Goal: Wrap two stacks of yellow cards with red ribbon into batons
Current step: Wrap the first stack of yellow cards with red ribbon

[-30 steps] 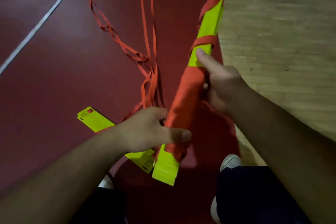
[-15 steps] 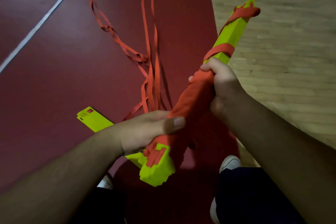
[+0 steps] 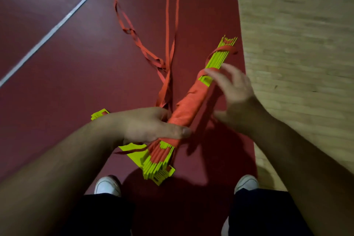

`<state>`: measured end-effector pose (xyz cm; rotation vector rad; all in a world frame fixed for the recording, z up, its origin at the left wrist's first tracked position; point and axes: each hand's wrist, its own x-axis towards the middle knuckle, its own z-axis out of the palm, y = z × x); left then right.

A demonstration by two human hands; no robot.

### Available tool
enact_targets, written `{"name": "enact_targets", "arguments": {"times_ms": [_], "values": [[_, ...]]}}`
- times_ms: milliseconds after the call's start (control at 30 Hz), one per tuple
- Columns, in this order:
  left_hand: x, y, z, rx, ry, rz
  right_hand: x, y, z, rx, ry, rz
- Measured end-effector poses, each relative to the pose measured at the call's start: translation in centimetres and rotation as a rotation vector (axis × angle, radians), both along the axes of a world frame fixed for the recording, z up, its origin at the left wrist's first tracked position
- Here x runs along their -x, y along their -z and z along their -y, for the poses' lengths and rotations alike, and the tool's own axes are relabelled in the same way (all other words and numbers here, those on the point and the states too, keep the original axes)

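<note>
A long stack of yellow cards [image 3: 220, 59], wound in red ribbon over its middle [image 3: 189, 101], slants from lower centre to upper right. My left hand [image 3: 149, 126] grips its lower part, thumb across the red wrap. My right hand [image 3: 233, 90] hovers beside the upper part with fingers spread, one fingertip near the cards; it holds nothing. A second stack of yellow cards [image 3: 134, 151] lies on the floor beneath my left wrist, mostly hidden. Loose red ribbon [image 3: 168, 25] trails away from the baton across the floor.
The floor is a dark red mat [image 3: 76, 63] with white lines [image 3: 57, 27]; light wooden flooring [image 3: 297, 44] runs along the right. My two white shoes [image 3: 108, 186] [image 3: 247, 183] and dark trousers are at the bottom edge.
My right hand has let go of the baton and opened its fingers. The baton has turned about its length, so the card edges now face up.
</note>
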<state>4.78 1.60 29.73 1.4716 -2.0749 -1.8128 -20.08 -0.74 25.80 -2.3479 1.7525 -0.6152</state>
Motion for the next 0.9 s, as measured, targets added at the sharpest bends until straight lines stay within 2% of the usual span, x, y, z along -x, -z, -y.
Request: {"name": "enact_targets", "arguments": {"times_ms": [167, 333, 400, 500, 633, 733, 833, 867, 900], "values": [[0.0, -0.3, -0.5, 0.032, 0.188, 0.173, -2.5, 1.6, -1.1, -0.021, -0.118, -0.159], [-0.5, -0.7, -0.4, 0.089, 0.215, 0.225, -1.6, 2.9, -1.0, 0.040, -0.288, -0.027], [-1.0, -0.8, -0.2, 0.013, 0.109, 0.107, -1.3, 2.9, -1.0, 0.039, -0.296, 0.060], [-1.8, -0.5, 0.5, -0.225, -0.159, -0.169, -1.1, 2.6, -0.9, 0.059, -0.291, 0.133], [-3.1, -0.5, 1.2, -0.340, -0.181, -0.351, -1.3, 1.0, -0.9, 0.041, -0.299, 0.116], [-4.3, -0.4, 1.6, -0.236, -0.312, -0.335, -1.6, -0.1, -1.1, -0.034, -0.280, 0.261], [-6.3, 0.9, 1.8, -0.015, -0.428, -0.087, -1.8, -0.2, -1.5, -0.128, -0.151, 0.484], [-6.0, 0.8, 1.5, 0.027, -0.432, -0.154, -2.0, 0.1, -1.6, -0.157, -0.143, 0.541], [-5.2, 0.3, 1.7, 0.052, -0.451, -0.325, -1.9, 0.4, -1.5, -0.169, -0.131, 0.564]]}}
